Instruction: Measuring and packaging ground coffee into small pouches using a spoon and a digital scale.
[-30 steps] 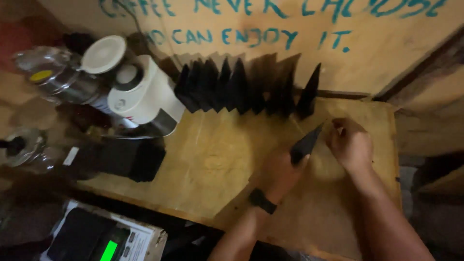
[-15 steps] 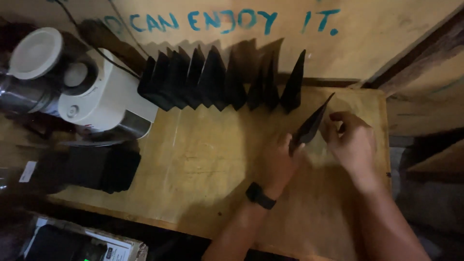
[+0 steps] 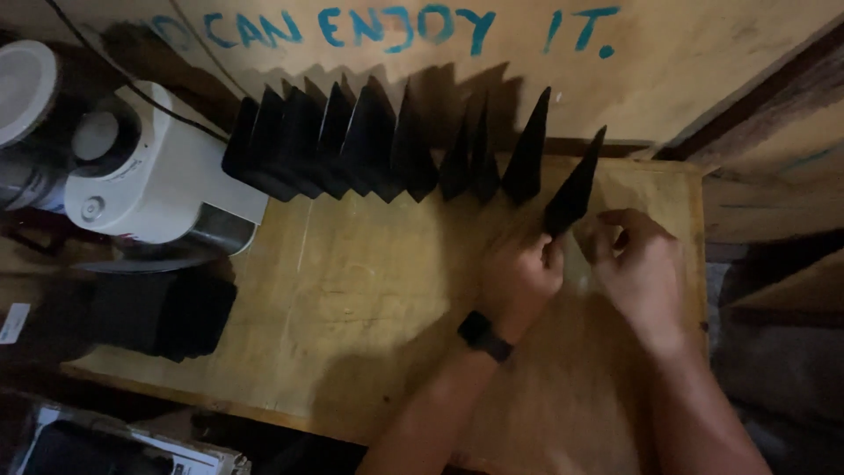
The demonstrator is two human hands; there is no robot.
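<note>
My left hand (image 3: 520,274), with a black watch (image 3: 484,336) on the wrist, pinches the base of a black folded pointed piece (image 3: 576,186) that stands upright at the right end of a row of like black folded pieces (image 3: 378,145). The row stands along the back of the wooden table (image 3: 352,299). My right hand (image 3: 640,264) is just right of the piece, fingers curled near its base; whether it touches it I cannot tell.
A white machine with a round knob (image 3: 145,180) sits at the table's left. A stack of flat black pieces (image 3: 149,312) lies in front of it. A wooden wall with blue lettering (image 3: 703,53) backs the table. A dark scale (image 3: 105,449) is at the lower left.
Both hands have carried the black piece toward the back and set it upright at the right end of the row. The camera view has shifted right.
</note>
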